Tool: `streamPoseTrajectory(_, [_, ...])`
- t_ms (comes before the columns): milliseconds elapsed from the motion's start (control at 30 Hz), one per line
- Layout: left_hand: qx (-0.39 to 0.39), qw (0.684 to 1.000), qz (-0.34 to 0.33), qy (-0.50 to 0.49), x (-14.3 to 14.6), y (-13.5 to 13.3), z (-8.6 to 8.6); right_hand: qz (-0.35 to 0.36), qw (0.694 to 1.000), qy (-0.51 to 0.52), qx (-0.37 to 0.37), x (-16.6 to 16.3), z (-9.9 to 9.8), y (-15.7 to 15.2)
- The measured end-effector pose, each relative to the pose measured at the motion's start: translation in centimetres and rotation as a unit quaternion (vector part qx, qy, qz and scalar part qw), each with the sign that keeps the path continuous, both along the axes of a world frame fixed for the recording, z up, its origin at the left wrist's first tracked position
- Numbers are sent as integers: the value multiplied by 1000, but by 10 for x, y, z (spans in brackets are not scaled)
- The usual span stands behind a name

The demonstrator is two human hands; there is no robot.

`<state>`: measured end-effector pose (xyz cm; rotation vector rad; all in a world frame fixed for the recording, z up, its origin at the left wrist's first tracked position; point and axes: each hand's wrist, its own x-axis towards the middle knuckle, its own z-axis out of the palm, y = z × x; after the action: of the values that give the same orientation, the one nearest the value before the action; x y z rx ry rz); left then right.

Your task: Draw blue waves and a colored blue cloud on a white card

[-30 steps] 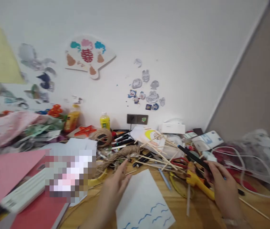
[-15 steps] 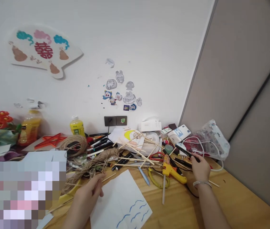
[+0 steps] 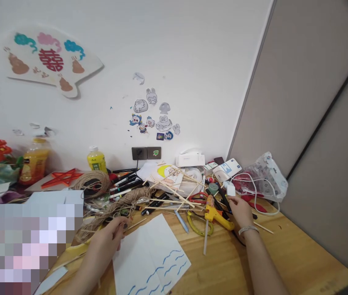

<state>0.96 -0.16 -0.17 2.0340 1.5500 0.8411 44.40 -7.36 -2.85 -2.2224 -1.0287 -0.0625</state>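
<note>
My left hand [image 3: 109, 237] lies on the wooden desk [image 3: 241, 266] with loosely stretched fingers. It touches the upper left edge of a white sheet with blue wavy lines [image 3: 152, 258], just below a tangle of brown twine [image 3: 115, 207]. My right hand [image 3: 238, 209], a bracelet on its wrist, reaches into the clutter right of a yellow glue gun [image 3: 218, 215]. Its fingers are curled round a black pen [image 3: 224, 200] among other pens. A white charger plug [image 3: 231, 190] sits just beyond the fingertips.
Wooden sticks [image 3: 174, 192], markers [image 3: 125, 182], red scissors [image 3: 200, 199] and a yellow cord [image 3: 198, 227] litter the desk's middle. A plastic bag [image 3: 266, 172] lies by the right wall. Two bottles [image 3: 96, 159] and a red star [image 3: 59, 177] stand at the back.
The view swung right and down. My right hand moved left with the black pen, from the bag toward the glue gun. My left hand stayed at the paper's edge.
</note>
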Motion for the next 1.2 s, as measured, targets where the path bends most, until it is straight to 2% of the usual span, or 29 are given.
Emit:
streamPoseTrajectory(233, [-5,1000,20,16,-9,7,-1,44,994,-15,-97,-9,-3,2])
streamPoseTrajectory(433, [3,999,24,41,-11,7,1,61,988,-36,-135,-14,-3,5])
streamPoseTrajectory(600, [30,996,7,82,-11,6,-2,70,986,-32,-147,-15,-2,6])
streamPoseTrajectory(800, [42,993,7,112,-9,6,-6,45,988,-22,-147,-10,-5,7])
streamPoseTrajectory(967, [32,989,1,141,-11,9,-9,37,989,-3,-146,-9,-4,7])
streamPoseTrajectory(1200, [38,989,-3,141,-8,10,-7,69,987,32,-139,-13,-1,14])
